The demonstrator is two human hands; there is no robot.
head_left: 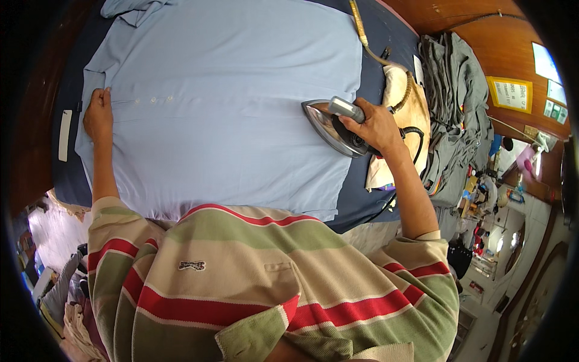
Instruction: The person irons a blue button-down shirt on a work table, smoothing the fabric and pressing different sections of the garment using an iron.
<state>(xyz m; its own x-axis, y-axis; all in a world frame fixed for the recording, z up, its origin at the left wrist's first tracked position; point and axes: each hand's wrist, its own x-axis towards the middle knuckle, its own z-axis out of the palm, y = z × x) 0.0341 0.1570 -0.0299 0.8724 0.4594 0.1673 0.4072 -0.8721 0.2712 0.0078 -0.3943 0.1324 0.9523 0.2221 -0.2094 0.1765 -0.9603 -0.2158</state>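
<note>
My right hand (377, 125) wraps the iron (332, 125), its tip aimed along the light-blue shirt (229, 102) toward my left hand (98, 116), pressed flat by the button placket

The iron's (332, 127) handle is mostly covered by the right hand (377, 125) — only its grey front end shows. The blue shirt's (229, 102) near hem vanishes behind the person's striped shoulder (collar cut off at the top edge). Shelf clutter (488, 199) at right is too small to identify.
</note>
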